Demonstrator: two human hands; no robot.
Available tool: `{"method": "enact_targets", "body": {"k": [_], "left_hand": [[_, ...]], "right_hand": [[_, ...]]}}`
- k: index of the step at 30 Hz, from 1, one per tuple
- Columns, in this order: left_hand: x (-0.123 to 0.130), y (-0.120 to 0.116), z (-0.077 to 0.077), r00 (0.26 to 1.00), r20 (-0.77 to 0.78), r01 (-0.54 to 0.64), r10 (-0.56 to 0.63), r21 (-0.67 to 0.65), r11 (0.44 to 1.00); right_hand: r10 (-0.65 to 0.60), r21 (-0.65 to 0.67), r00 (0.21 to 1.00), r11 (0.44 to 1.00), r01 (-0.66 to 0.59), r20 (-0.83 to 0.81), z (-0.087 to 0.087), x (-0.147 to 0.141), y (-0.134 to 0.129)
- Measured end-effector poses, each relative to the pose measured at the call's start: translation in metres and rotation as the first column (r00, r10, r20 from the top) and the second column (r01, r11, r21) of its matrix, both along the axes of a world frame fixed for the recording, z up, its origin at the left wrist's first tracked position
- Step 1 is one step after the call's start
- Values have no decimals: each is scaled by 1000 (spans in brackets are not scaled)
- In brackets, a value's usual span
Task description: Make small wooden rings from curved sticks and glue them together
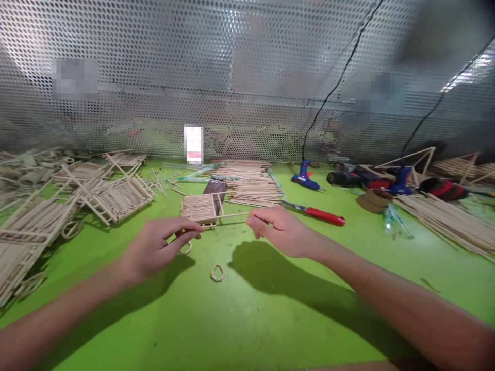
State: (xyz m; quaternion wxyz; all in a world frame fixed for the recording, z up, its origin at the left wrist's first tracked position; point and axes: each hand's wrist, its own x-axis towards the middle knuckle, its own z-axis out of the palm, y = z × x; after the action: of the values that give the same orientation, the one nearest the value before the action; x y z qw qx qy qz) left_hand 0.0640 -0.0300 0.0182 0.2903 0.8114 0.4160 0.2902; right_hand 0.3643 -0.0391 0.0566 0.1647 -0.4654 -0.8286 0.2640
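Note:
A small model cart (197, 207) built of thin wooden sticks rests at the middle of the green table. My left hand (164, 239) is closed, thumb and fingers pinched at the cart's near edge. My right hand (276, 226) pinches the end of a thin wooden stick (234, 215) that reaches from the cart's right side; whether it is joined there I cannot tell. One stick-segment ring (217, 273) lies in front, and another ring (186, 248) is partly hidden by my left fingers. A dark brown block (215, 191) sits behind the cart.
Loose sticks (253, 183) are piled behind. A red-handled knife (325, 215) and a blue glue gun (305, 176) lie to the right, near a tape roll (374, 200) and more sticks (444, 221). Finished stick models (119, 198) crowd the left. A perforated metal screen (247, 93) closes the back.

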Motion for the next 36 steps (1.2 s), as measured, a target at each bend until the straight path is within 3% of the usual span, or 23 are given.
{"method": "enact_targets", "body": {"k": [5, 9, 16, 22, 27, 31, 36], "left_hand": [[0, -5, 11, 993, 104, -67, 62, 42, 997], [-4, -5, 12, 988, 132, -102, 84, 135, 986], [-8, -1, 8, 996, 83, -54, 26, 355, 933], [-7, 1, 4, 992, -90, -9, 87, 641, 767], [-8, 7, 2, 992, -89, 10, 91, 769, 639], [-18, 19, 0, 991, -88, 4, 100, 769, 640], [-31, 37, -11, 984, -126, 19, 122, 769, 639]], "right_hand": [[-24, -184, 903, 981, -61, -429, 0, -53, 10], [-90, -229, 804, 972, -58, -588, -6, -78, 16], [-121, -248, 805, 968, -33, -581, -20, -87, 13], [-81, -300, 871, 950, -79, -485, -28, -88, 15], [-48, -281, 895, 956, -88, -443, -25, -83, 24], [-78, -231, 823, 971, -65, -563, -15, -69, 37], [-51, -152, 770, 987, -60, -636, 10, -50, 47]]}}
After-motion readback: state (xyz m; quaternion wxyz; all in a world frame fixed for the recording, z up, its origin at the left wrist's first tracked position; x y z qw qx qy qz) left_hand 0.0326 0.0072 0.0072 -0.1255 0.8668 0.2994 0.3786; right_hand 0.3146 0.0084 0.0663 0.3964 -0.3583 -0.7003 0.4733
